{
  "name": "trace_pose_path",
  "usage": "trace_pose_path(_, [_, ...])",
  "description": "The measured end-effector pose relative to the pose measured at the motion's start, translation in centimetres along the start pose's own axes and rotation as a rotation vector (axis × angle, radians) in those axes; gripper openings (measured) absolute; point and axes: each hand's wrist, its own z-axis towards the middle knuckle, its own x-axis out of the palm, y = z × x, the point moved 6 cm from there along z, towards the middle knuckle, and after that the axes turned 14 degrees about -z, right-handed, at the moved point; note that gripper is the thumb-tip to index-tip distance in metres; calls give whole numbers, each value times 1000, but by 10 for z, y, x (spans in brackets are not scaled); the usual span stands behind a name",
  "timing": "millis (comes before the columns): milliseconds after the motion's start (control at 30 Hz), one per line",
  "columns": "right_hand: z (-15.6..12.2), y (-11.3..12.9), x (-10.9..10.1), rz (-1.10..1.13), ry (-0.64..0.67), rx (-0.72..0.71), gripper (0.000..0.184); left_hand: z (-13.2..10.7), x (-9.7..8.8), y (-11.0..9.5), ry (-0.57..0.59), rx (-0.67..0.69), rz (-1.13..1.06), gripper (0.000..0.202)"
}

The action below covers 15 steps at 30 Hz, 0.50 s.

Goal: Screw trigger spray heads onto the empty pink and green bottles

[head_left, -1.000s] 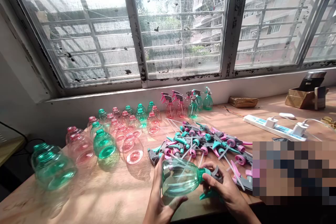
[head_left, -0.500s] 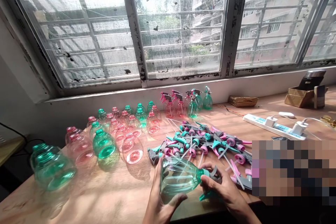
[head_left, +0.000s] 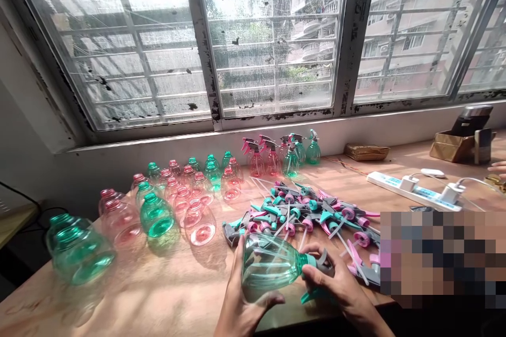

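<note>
A clear green spray bottle [head_left: 271, 266] lies sideways in the air over the table's front edge, its neck pointing right. My left hand [head_left: 243, 284] cups its base end, fingers behind and thumb below. At the neck, my right hand [head_left: 330, 276] is closed around the grey and teal spray head [head_left: 312, 262], with the teal trigger [head_left: 312, 295] hanging under the fingers. The spray head sits against the bottle's neck; how tightly it is screwed on I cannot tell. Just behind the bottle lies a heap of loose pink, teal and grey spray heads [head_left: 292, 213].
Several open green and pink bottles [head_left: 200, 224] stand at the left. Bottles with spray heads [head_left: 272, 160] stand by the window. A power strip [head_left: 411, 190], a brown packet [head_left: 366, 151] and a cardboard box [head_left: 450, 146] lie at the right. A blurred-out person [head_left: 443, 258] is at the right edge.
Both hands and the bottle hold nearly the same pose. Part of another person's hand now shows at the far right edge.
</note>
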Motion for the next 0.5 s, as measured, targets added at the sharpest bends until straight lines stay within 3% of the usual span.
trace_pose_path(300, [0, 1, 0, -25, -11, -12, 53, 1, -6, 1, 27, 48, 75, 102])
trace_pose_path(500, [1, 0, 1, -8, 25, -4, 54, -2, -6, -4, -24, 111, 110, 89])
